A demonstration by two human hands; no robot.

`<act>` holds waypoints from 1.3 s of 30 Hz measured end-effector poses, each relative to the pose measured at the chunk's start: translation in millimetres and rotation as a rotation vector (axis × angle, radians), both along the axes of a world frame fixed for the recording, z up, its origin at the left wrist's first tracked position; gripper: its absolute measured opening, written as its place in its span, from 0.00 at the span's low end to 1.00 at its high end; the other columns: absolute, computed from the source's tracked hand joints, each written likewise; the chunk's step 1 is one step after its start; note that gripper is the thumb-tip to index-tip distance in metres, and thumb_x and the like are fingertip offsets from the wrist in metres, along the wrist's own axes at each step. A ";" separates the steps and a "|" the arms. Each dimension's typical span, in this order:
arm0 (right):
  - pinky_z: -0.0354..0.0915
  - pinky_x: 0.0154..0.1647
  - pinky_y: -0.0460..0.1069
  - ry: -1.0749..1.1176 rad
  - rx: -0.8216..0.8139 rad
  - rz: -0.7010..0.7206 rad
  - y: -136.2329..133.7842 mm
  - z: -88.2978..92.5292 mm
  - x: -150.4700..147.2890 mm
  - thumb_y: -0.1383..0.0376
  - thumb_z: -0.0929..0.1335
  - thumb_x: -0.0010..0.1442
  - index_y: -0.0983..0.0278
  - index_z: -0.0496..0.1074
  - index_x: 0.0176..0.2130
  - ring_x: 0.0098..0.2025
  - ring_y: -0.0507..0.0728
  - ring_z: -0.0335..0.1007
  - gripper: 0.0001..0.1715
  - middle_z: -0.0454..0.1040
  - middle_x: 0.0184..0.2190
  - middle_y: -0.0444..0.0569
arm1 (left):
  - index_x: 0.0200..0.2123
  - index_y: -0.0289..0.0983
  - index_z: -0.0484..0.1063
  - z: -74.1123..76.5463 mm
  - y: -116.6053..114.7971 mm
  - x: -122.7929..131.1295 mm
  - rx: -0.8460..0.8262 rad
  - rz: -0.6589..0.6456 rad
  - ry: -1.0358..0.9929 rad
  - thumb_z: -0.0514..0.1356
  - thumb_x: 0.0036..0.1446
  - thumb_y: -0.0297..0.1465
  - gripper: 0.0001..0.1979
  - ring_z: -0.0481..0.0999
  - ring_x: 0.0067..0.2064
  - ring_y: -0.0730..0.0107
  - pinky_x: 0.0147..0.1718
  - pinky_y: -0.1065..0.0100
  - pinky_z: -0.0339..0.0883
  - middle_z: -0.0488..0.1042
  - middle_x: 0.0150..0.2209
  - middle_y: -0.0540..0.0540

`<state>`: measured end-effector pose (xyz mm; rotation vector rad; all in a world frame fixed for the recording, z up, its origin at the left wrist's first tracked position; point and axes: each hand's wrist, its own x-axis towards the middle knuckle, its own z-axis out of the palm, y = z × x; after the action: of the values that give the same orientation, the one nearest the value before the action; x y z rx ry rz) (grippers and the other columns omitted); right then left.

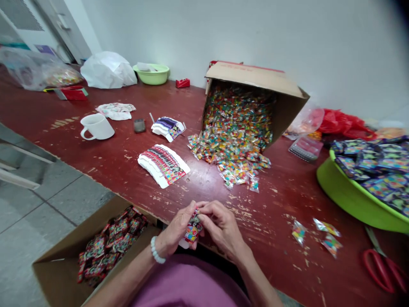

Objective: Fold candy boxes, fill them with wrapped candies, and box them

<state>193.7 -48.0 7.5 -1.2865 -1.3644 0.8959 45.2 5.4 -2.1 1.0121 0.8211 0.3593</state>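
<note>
My left hand (174,228) and my right hand (220,226) meet over the table's near edge, pinching a small colourful printed packet (193,228) between their fingers. A white bead bracelet (155,250) circles my left wrist. Just below my left hand, an open cardboard carton (57,264) holds a heap of red printed packets (108,243). Ahead of my hands, a tipped cardboard box (255,81) spills many small clear sachets of colourful pieces (236,136) onto the red table (271,204). Two stacks of printed card strips (163,165) lie nearer my hands.
A white mug (96,126) stands left on the worn table. Right lie loose packets (326,234), red-handled scissors (380,270) and a green basin of purple packets (361,192). Along the wall are plastic bags (108,70), a green bowl (151,73) and a red tape dispenser (182,83).
</note>
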 end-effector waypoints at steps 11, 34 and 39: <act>0.60 0.52 0.59 -0.489 -0.244 -0.803 39.7 -37.8 140.9 0.55 0.67 0.57 0.67 0.70 0.54 0.49 0.66 0.67 0.30 0.72 0.49 0.60 | 0.48 0.39 0.67 7.7 16.4 1.0 -0.037 0.148 -0.129 0.63 0.57 0.38 0.18 0.73 0.34 0.72 0.32 0.71 0.68 0.75 0.42 0.44; 0.68 0.25 0.46 0.685 -0.268 -0.412 7.9 -22.7 48.9 0.56 0.79 0.43 0.63 0.71 0.36 0.26 0.52 0.72 0.24 0.75 0.27 0.43 | 0.42 0.37 0.65 6.9 32.7 -19.0 -0.072 0.271 -0.038 0.74 0.39 0.30 0.27 0.77 0.30 0.68 0.26 0.67 0.74 0.74 0.34 0.49; 0.64 0.24 0.45 0.531 -0.218 -0.495 8.8 -23.8 26.5 0.56 0.79 0.42 0.64 0.73 0.35 0.25 0.51 0.67 0.23 0.73 0.24 0.41 | 0.49 0.34 0.69 2.9 20.4 -19.5 -0.163 0.090 -0.180 0.73 0.42 0.26 0.29 0.77 0.36 0.67 0.32 0.66 0.74 0.75 0.44 0.41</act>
<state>220.2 -39.2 -16.3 -1.3407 -0.5128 0.9566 25.7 25.8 0.7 0.7808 0.7221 0.4467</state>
